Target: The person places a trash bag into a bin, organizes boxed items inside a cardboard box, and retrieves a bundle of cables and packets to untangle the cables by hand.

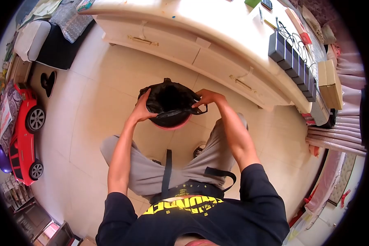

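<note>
Fingers of the left hand [142, 108] and right hand [209, 97] grip the left and right edges of a black bag [169, 105] over a pink bin [176, 127], near side of the white drawers [219, 67].

My own hands: two, left hand [142, 108] and right hand [209, 98].
Black bin bag [170, 118]: one, by my count.
Pink bin [173, 127]: one.
Drawer handles [142, 40]: two in my view.
Red toy car [21, 119]: one.
Toy car wheels [36, 119]: two visible to me.
Purple ball [2, 159]: one.
Brown cardboard box [330, 84]: one.
Black power adapters [289, 58]: at least five; exact figure unclear to me.
</note>
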